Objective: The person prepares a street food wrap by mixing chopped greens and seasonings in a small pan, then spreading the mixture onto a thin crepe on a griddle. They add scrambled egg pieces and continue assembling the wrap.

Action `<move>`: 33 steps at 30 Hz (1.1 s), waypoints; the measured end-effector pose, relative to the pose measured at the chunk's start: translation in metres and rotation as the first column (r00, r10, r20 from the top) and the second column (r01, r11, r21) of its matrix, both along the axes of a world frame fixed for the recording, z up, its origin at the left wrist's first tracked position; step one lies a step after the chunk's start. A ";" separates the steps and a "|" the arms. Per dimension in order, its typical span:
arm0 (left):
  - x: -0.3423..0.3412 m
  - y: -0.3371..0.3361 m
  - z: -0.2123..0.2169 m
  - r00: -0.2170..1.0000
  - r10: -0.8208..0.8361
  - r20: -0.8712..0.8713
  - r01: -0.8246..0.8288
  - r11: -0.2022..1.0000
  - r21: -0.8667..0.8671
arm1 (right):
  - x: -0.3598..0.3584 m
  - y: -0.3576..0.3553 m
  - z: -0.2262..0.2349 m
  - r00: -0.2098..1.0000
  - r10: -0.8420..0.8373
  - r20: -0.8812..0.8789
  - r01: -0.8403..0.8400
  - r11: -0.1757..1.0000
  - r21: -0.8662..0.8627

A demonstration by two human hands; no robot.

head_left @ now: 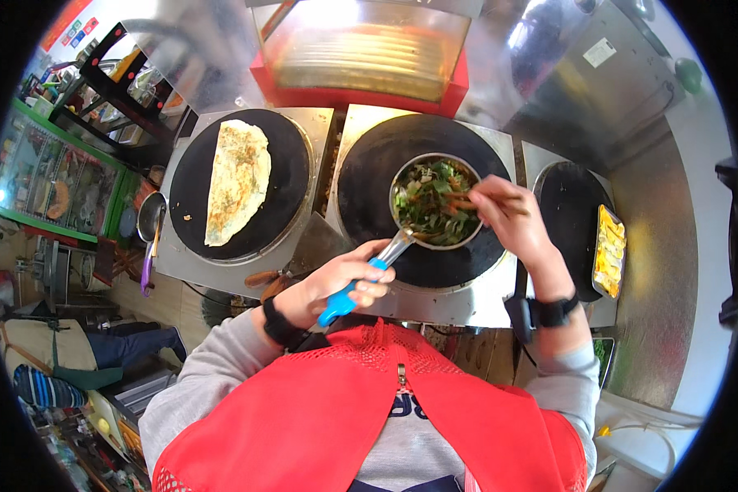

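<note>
A small metal saucepan (394, 199) full of chopped greens (435, 197) with some orange-red bits is held over the middle round black griddle (369, 164). My left hand (351, 275) is closed round its blue handle (342, 303). In my right hand (508, 217), the fingers pinch wooden chopsticks (512, 203), whose tips reach into the greens. On the left griddle (291, 176) lies a folded, browned pancake (239, 184), away from both hands.
Behind the middle griddle stands a red-based glass-fronted case (361, 57). A tray of yellow food (609, 250) rests on the right griddle (562, 213). A purple-handled ladle (150, 221) hangs off the left side. A wooden-handled scraper (316, 246) lies between griddles. Another person (82, 353) is at lower left.
</note>
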State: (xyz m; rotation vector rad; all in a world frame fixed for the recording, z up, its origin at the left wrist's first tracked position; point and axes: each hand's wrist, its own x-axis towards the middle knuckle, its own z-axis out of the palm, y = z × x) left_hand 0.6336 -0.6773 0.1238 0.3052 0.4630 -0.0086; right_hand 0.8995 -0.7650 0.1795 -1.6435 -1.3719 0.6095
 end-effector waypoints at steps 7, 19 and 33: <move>0.009 -0.001 -0.003 0.993 -0.111 0.032 0.110 0.993 0.040 | 0.012 0.048 0.007 0.908 0.336 0.250 -0.391 0.893 0.221; 0.012 0.006 0.015 0.997 -0.044 -0.064 0.054 0.984 0.171 | 0.060 0.034 -0.008 0.977 0.136 0.165 -0.177 0.949 0.262; 0.031 0.003 0.007 0.996 0.084 0.037 -0.088 0.987 0.133 | 0.036 -0.030 -0.105 0.429 -0.295 -0.854 0.381 0.916 -0.125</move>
